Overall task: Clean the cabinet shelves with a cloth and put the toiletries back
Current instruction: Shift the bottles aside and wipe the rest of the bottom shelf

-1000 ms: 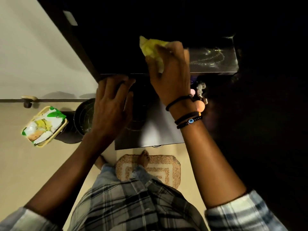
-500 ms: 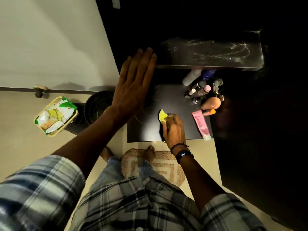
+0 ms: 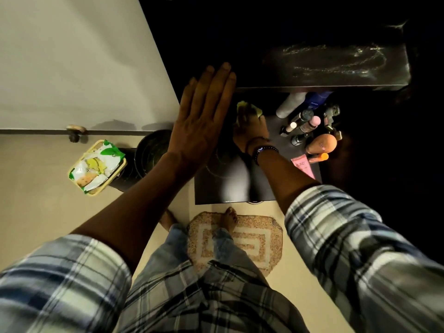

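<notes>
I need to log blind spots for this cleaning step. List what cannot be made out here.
Head view only:
- Cabinet interior above the upper shelf: lost in darkness.
- Yellow cloth: mostly covered by the right hand.
- Toiletries: labels too small and dim; rear bottles hidden under the upper shelf.
- Lower shelf: partly hidden by both forearms.
</notes>
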The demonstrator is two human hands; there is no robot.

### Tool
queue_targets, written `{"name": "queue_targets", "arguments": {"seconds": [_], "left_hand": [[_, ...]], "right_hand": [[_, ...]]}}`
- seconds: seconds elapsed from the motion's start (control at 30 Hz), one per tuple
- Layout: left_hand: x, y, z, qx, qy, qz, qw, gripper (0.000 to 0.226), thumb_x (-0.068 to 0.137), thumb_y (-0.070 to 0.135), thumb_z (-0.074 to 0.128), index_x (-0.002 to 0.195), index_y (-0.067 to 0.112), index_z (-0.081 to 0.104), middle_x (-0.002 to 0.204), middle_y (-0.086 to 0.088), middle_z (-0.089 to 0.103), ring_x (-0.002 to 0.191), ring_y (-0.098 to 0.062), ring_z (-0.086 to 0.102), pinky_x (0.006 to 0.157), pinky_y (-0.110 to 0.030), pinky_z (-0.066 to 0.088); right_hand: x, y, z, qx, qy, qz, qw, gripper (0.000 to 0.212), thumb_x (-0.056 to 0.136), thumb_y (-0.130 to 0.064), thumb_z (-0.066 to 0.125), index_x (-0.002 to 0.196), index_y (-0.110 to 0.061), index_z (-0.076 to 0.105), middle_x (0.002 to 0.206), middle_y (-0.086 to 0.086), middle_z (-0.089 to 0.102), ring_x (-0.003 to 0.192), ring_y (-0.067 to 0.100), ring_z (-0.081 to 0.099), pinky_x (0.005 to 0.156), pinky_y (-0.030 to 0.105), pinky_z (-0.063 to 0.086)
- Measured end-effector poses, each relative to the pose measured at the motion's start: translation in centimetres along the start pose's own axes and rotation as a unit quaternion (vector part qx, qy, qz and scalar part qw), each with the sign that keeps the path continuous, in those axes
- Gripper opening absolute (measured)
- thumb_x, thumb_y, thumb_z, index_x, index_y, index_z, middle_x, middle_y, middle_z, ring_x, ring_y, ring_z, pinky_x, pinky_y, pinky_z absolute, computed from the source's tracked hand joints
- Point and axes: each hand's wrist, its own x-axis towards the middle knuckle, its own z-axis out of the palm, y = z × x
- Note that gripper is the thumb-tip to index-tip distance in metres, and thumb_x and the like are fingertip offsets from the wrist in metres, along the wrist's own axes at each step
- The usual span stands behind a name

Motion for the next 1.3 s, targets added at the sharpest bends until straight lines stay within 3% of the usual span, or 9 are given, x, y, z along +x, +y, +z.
{"name": "queue_targets", "arguments": {"seconds": [0.13,0.33,0.43,0.57,0.7,0.83,1.07,1.17,1.3], "left_hand": [[0.1,0.2,0.0,0.01,0.0,0.003,1.0,0.091,0.083,0.002,0.055,0.147,0.009,-0.009,0.15,-0.011,0.009,0.139,-0.03,0.01,0.116,-0.039,-0.006],[0.1,0.3,-0.1,-0.006,0.009,-0.007,1.0,0.078,0.08,-0.009,0.046,0.148,0.004,0.01,0.151,-0.014,0.019,0.139,-0.031,0.013,0.116,-0.039,-0.006],[0.0,0.3,0.0,-0.004,0.011,-0.005,1.0,0.087,0.078,-0.009,0.049,0.148,0.006,-0.001,0.151,-0.012,0.011,0.139,-0.03,0.011,0.116,-0.039,-0.007],[-0.1,0.4,0.5,-0.004,0.015,-0.012,1.0,0.093,0.082,-0.005,0.051,0.144,0.01,-0.016,0.151,-0.011,0.008,0.143,-0.03,-0.002,0.116,-0.038,-0.012],[-0.2,0.1,0.8,0.008,0.02,-0.004,1.0,0.09,0.087,0.004,0.052,0.144,0.01,-0.017,0.15,-0.011,0.01,0.143,-0.029,-0.004,0.116,-0.038,-0.009],[0.0,0.3,0.7,-0.007,0.024,-0.002,1.0,0.066,0.098,0.012,0.03,0.144,0.012,-0.018,0.15,-0.009,0.011,0.141,-0.022,-0.023,0.116,-0.038,-0.009],[-0.2,0.2,1.0,0.0,0.049,-0.006,0.999,0.087,0.083,-0.005,0.046,0.147,0.01,-0.011,0.148,-0.011,0.014,0.14,-0.03,0.009,0.117,-0.04,0.0],[0.0,0.5,1.0,-0.011,0.051,-0.009,0.999,0.077,0.082,-0.003,0.049,0.147,0.008,0.01,0.147,-0.011,0.015,0.137,-0.031,0.016,0.117,-0.039,-0.002],[-0.1,0.4,1.6,0.006,0.052,-0.009,0.999,0.088,0.083,0.0,0.052,0.148,0.01,-0.007,0.147,-0.011,0.015,0.14,-0.03,0.01,0.117,-0.04,-0.003]], "right_hand": [[-4.8,-3.7,3.4,-0.015,-0.026,-0.085,0.996,0.066,0.09,-0.041,0.009,0.149,-0.017,0.024,0.158,0.008,0.02,0.146,0.029,0.017,0.118,0.051,0.013],[-17.1,-2.8,8.2,-0.039,-0.045,-0.179,0.982,0.063,0.095,-0.048,0.032,0.15,-0.018,0.021,0.156,0.006,0.025,0.144,0.025,0.025,0.117,0.047,0.022],[-16.8,1.7,7.3,-0.057,-0.04,-0.104,0.992,0.062,0.094,-0.048,0.033,0.147,-0.017,0.03,0.151,0.01,0.035,0.14,0.026,0.035,0.114,0.047,0.03],[-10.3,4.0,3.7,-0.021,0.007,0.013,1.0,0.068,0.095,-0.051,0.025,0.151,-0.014,0.015,0.157,0.015,0.018,0.147,0.028,0.016,0.119,0.042,0.009],[-1.7,1.8,0.5,0.017,0.016,-0.001,1.0,0.073,0.093,-0.049,0.032,0.151,-0.011,0.012,0.158,0.018,0.011,0.146,0.033,0.012,0.118,0.048,0.014],[6.0,-2.2,9.8,-0.024,0.019,-0.012,0.999,0.066,0.089,-0.055,0.024,0.146,-0.022,0.017,0.154,0.013,0.027,0.143,0.035,0.02,0.115,0.053,0.02],[-15.6,-5.2,7.6,0.054,-0.016,-0.158,0.986,0.063,0.092,-0.043,0.031,0.146,-0.011,0.032,0.154,0.01,0.031,0.142,0.029,0.03,0.116,0.044,0.025],[-19.7,0.8,8.0,0.038,-0.024,-0.108,0.993,0.067,0.093,-0.044,0.04,0.15,-0.015,0.02,0.157,0.008,0.021,0.145,0.027,0.023,0.117,0.047,0.025],[-17.3,4.1,5.7,0.023,0.03,0.013,0.999,0.069,0.093,-0.05,0.035,0.148,-0.009,0.027,0.153,0.014,0.03,0.142,0.03,0.029,0.116,0.044,0.026]]}}
